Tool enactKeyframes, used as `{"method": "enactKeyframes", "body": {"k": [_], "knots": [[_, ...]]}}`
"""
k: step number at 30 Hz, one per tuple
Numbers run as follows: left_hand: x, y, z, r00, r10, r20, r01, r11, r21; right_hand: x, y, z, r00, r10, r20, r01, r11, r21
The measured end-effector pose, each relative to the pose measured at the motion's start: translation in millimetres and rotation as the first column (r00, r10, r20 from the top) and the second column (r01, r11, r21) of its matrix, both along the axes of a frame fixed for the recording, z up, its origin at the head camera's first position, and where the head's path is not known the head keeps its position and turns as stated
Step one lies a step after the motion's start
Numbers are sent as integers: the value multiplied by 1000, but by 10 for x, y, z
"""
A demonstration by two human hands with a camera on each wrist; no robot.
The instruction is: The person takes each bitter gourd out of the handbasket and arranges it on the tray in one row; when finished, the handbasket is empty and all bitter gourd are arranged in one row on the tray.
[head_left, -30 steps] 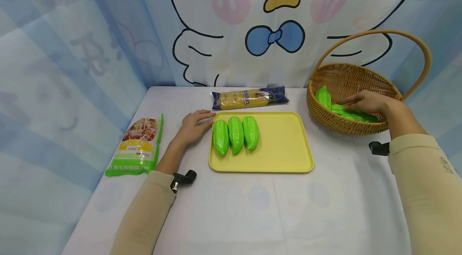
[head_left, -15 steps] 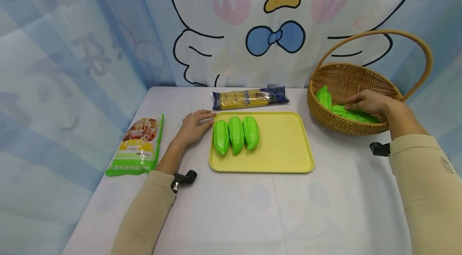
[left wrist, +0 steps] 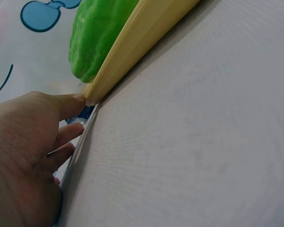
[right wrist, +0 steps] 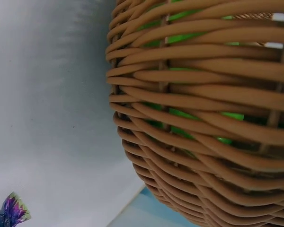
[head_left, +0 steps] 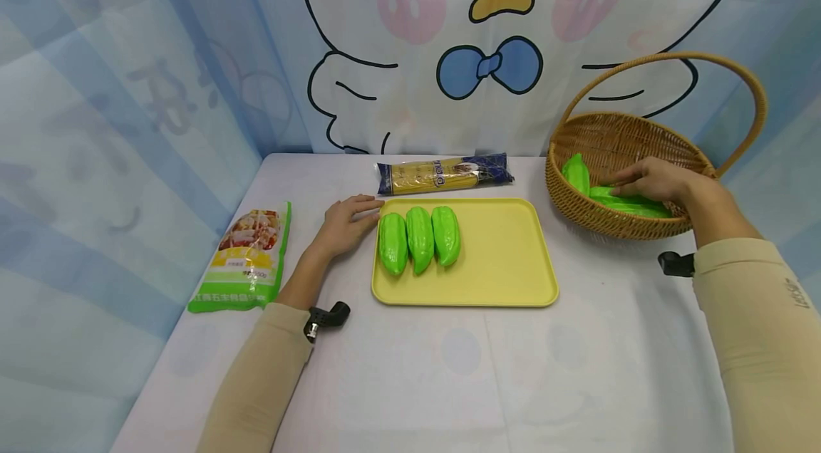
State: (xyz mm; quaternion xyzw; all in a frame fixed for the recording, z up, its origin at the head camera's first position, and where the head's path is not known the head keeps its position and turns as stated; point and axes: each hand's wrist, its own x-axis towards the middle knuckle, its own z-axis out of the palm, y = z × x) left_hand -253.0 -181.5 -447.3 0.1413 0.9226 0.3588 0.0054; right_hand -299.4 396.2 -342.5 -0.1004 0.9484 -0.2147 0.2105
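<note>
So the shiny green gourd (head_left: 631, 205) under the right hand (head_left: 661, 182) is lying in the wicker basket (head_left: 593, 219), over at the right of the frame, with a second gourd (head_left: 576, 172) against the basket's left wall. The right hand is reaching in over the rim with its fingers on that first one; honestly can't tell if they're gripping it or just touching, since the fingertips are partly hidden and the right wrist view is pretty much all basket weave with bits of green showing through. Basket handle arches up toward the upper right. Middle of the frame is a yellow tray (head_left: 503, 253) with three more green gourds (head_left: 420, 241) lined up side by side in its left part. Left hand (head_left: 346, 226) is at the tray's upper-left corner, fingers loose and fairly straight, touching the edge, not wrapped around anything. Just above the tray there's a yellow-and-blue packet (head_left: 444, 176), and out left of the left hand a green-edged food pouch (head_left: 242, 261) lies flat. It's all on a white-covered tabletop (head_left: 500, 382), with a cartoon-print curtain (head_left: 359, 4) hanging behind.
</note>
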Motion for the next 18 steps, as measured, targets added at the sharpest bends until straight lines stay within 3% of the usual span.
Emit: {"method": "enactKeyframes", "body": {"k": [8,18], "knots": [[-3,-5,-1,1000,-3,-4,3,1000,8,-4,-36,29,1000,4,-24,-4,1000,-12],[10,-3,16,1000,2,9,-2,1000,11,51,-100,172,999,-14,-51,10,998,-69]]}}
